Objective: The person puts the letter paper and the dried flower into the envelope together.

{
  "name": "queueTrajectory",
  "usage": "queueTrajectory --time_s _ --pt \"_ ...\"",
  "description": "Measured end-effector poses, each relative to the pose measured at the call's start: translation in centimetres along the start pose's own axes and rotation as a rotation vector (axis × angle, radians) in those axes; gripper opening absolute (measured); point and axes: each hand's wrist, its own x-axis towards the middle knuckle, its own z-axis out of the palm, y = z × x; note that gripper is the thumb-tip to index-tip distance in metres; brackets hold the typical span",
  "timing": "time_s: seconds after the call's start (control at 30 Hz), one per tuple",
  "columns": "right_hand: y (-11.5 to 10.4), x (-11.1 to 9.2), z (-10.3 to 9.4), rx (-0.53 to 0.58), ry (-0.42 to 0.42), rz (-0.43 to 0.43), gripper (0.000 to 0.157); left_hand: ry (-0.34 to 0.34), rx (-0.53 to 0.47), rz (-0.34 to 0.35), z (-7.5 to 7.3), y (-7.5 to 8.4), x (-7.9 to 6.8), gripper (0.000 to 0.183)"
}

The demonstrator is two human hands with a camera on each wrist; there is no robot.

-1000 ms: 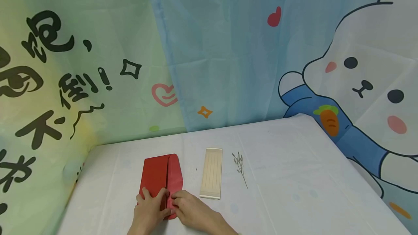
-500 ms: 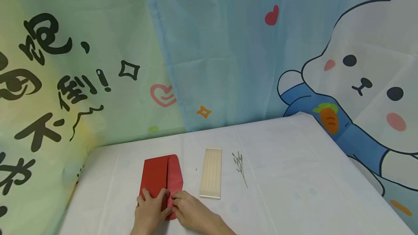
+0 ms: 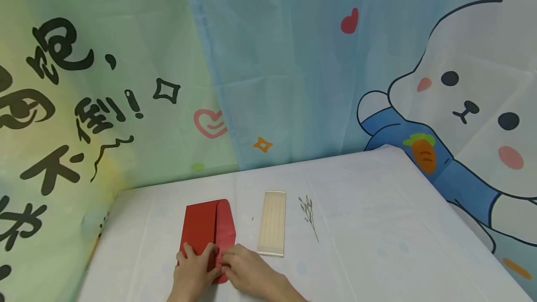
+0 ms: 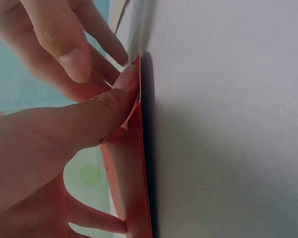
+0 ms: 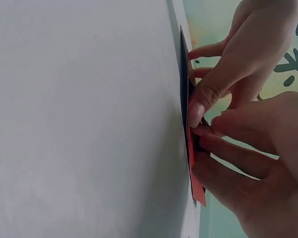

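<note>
A red envelope (image 3: 199, 223) lies on the white-covered table, its lighter red flap (image 3: 227, 227) spread out to the right. My left hand (image 3: 190, 269) presses on the lower part of the envelope with its fingers spread. Its thumb (image 4: 114, 99) rests by the flap in the left wrist view. My right hand (image 3: 251, 271) bends its fingers at the lower flap, close to the left thumb. In the right wrist view, the right fingers (image 5: 223, 181) pinch at the red paper near its edge. Part of the envelope is hidden under both hands.
Right of the envelope lies a pale beige panel (image 3: 271, 223) with lengthwise lines and a light bar at each end. Farther right is a thin dried sprig (image 3: 309, 216). A printed cloth backdrop (image 3: 272, 83) stands behind the table (image 3: 377, 227).
Both hands stay at almost the same place on the envelope, with only slight finger movement. The head view has shifted a little.
</note>
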Motion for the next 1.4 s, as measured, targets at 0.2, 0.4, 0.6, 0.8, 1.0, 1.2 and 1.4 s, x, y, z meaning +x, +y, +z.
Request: queueTrajectory --time_s 0.2,0.4,0.6,0.8,1.0,1.2,1.4 --pt "0.3 0.0 -0.5 -0.081 0.11 0.081 0.013 0.011 0.01 -0.004 0.0 0.0 0.1 0.06" --pt "0.6 -0.2 -1.3 -0.108 0.216 0.332 0.021 0.026 0.007 0.012 -0.1 0.1 0.1 0.061" --pt "1.3 -0.4 -2.1 -0.164 0.313 0.526 0.039 0.049 0.001 0.025 -0.1 0.0 0.1 0.056" --pt "2.4 -0.6 -2.3 -0.248 0.36 0.636 0.062 0.074 0.003 0.048 0.0 -0.2 0.0 0.055" --pt "3.5 -1.0 -2.2 -0.311 0.328 0.7 0.079 0.072 -0.01 0.053 0.0 -0.2 0.0 0.053" --pt "4.2 -1.2 -2.4 -0.3 0.274 0.743 0.089 0.054 -0.016 0.033 0.0 -0.2 0.0 0.053" --pt "4.4 -0.9 -2.4 -0.276 0.223 0.783 0.095 0.026 -0.016 0.009 0.0 -0.1 0.0 0.056"
